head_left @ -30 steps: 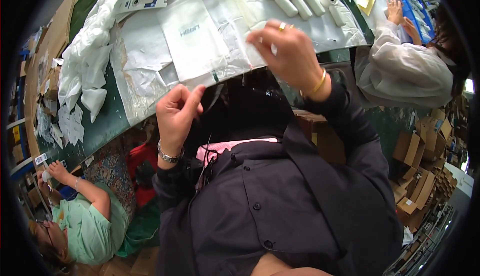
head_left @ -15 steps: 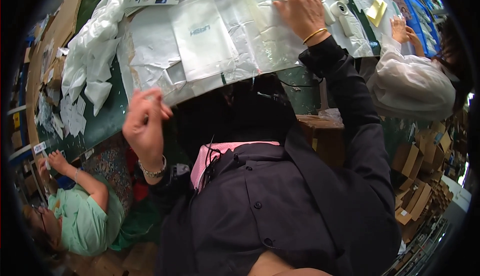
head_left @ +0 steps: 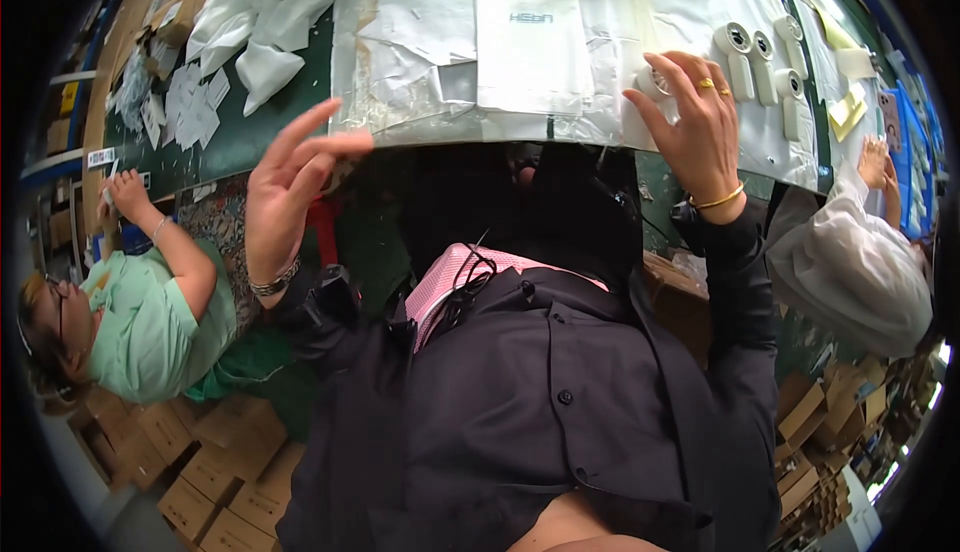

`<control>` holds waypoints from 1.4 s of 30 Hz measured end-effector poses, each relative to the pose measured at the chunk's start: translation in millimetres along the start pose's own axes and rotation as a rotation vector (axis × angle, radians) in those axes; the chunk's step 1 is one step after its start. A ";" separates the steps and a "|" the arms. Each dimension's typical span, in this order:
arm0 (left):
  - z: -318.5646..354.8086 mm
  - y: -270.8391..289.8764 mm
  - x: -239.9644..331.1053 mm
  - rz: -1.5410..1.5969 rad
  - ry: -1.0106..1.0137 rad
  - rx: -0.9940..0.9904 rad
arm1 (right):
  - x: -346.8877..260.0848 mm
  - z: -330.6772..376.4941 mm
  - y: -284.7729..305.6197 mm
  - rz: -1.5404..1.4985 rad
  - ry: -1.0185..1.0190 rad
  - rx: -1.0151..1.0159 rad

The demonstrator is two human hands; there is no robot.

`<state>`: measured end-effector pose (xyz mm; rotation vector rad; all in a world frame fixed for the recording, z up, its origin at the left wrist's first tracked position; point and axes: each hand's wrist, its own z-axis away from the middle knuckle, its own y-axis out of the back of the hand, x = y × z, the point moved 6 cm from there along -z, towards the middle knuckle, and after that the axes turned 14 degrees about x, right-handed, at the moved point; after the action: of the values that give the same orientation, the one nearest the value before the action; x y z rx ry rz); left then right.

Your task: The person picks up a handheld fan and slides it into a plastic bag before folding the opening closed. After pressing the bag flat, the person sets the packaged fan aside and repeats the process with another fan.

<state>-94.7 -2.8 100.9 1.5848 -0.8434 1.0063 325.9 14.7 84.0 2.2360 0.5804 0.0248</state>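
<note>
Beyond the table's near edge, my left hand (head_left: 283, 192) hovers above the floor, fingers stretched apart, with nothing visible in it. My right hand (head_left: 695, 122) is over the right part of the covered table. Its thumb and fingers curl around the round head of a white handheld fan (head_left: 655, 82), whose handle the hand hides. Just right of that hand, white handheld fans (head_left: 737, 40) lie in a group, several in all. A flat translucent plastic bag (head_left: 530, 62) with blue print lies on the table between my hands.
Crumpled white plastic sheeting (head_left: 265, 27) and loose paper slips (head_left: 195, 102) lie at the left. Yellow paper (head_left: 848, 112) and a blue tray (head_left: 915, 162) are at the right. Co-workers sit on both sides; cardboard boxes (head_left: 215, 482) stand behind the left one.
My view has shifted. My right hand has drawn back toward the near edge with the fan, uncovering other fans. My left hand has spread its fingers.
</note>
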 end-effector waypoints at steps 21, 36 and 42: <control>-15.8 -61.1 -30.4 0.408 0.151 -0.021 | 18.2 29.1 -10.5 0.198 -0.348 0.113; 22.9 -159.5 27.9 -0.470 -0.768 -0.026 | -53.3 28.3 -5.3 -0.612 -0.503 0.209; 13.0 -164.7 28.3 -0.426 -0.727 -0.019 | -55.2 35.4 -17.6 -0.602 -0.499 0.150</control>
<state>66.7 20.1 61.6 2.0317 -0.9187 0.0982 276.7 -23.4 56.7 2.0071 0.9612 -0.8764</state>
